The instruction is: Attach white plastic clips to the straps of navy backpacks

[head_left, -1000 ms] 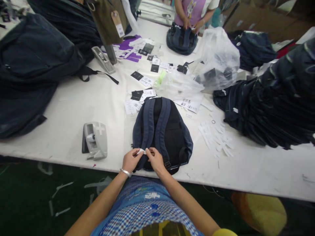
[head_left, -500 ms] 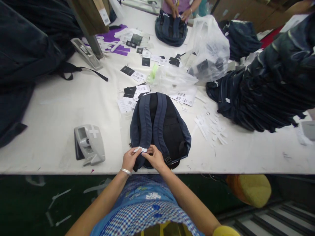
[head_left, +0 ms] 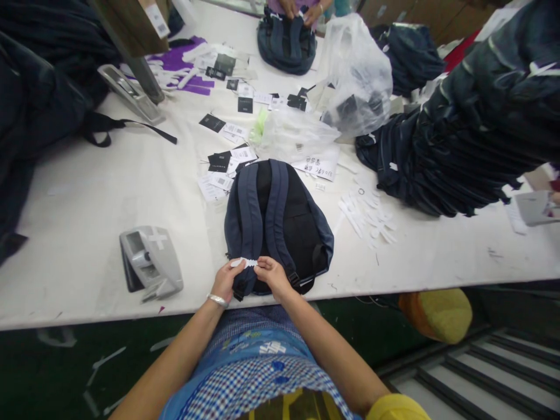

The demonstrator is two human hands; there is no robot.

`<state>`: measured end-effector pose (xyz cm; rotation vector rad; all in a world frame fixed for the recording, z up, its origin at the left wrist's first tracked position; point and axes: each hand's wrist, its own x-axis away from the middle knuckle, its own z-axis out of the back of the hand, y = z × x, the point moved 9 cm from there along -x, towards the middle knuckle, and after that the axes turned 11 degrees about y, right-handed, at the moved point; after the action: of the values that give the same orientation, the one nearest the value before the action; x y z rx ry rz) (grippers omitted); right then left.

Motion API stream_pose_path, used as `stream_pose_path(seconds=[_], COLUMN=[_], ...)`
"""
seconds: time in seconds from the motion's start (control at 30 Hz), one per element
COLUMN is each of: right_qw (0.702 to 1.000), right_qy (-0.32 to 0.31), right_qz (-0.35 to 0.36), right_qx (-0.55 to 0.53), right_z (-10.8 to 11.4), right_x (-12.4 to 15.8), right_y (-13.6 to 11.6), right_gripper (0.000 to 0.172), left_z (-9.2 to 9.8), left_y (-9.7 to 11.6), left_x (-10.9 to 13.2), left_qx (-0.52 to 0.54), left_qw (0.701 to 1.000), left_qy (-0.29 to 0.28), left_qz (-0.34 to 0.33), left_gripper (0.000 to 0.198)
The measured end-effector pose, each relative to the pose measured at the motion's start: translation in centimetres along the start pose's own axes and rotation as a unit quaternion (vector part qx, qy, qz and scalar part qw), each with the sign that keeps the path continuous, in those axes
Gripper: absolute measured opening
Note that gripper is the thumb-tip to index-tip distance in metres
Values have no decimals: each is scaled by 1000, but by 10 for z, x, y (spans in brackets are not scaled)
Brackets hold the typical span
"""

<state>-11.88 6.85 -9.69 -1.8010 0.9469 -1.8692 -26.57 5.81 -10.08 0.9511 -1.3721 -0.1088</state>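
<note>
A navy backpack [head_left: 291, 233] lies on the table in front of me, its straps and black back panel facing up. Over the lower end of its left shoulder strap [head_left: 249, 213], a small white strip with a notched edge [head_left: 248, 263] is stretched between my hands. My left hand [head_left: 224, 282] pinches its left end, thumb on top. The other end is between the thumb and fingers of my right hand [head_left: 272, 275]. Part of the strip is hidden under my fingertips.
A grey tape dispenser [head_left: 168, 256] stands to the left. Hang tags [head_left: 219, 161] and a plastic bag [head_left: 301, 137] lie beyond the backpack. White strips [head_left: 370, 216] are scattered right, before a row of navy bags [head_left: 464, 151]. Across the table, a co-worker's hands [head_left: 301, 10] touch another backpack [head_left: 286, 46].
My view has shifted and tilted slightly. Both hands still pinch the white strip, which now looks straighter and lies flatter across the strap.
</note>
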Motion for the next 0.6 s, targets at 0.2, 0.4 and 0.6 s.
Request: stream_pose_path(seconds=[0.2, 0.4, 0.6], right_qw=[980, 996, 901], right_qy=[122, 65, 109], right_qz=[137, 50, 364], right_qx=[84, 34, 210], right_z=[4, -9, -7], right_x=[8, 6, 28], right_y=[-17, -3, -51], right_gripper=[24, 24, 37], left_z=[4, 0, 4], left_y=[11, 17, 20], left_x=[6, 3, 5], left_qx=[-68, -102, -109], left_qw=[994, 990, 986], left_qy=[16, 7, 22], left_qz=[-81, -98, -128], left_gripper=[46, 42, 44])
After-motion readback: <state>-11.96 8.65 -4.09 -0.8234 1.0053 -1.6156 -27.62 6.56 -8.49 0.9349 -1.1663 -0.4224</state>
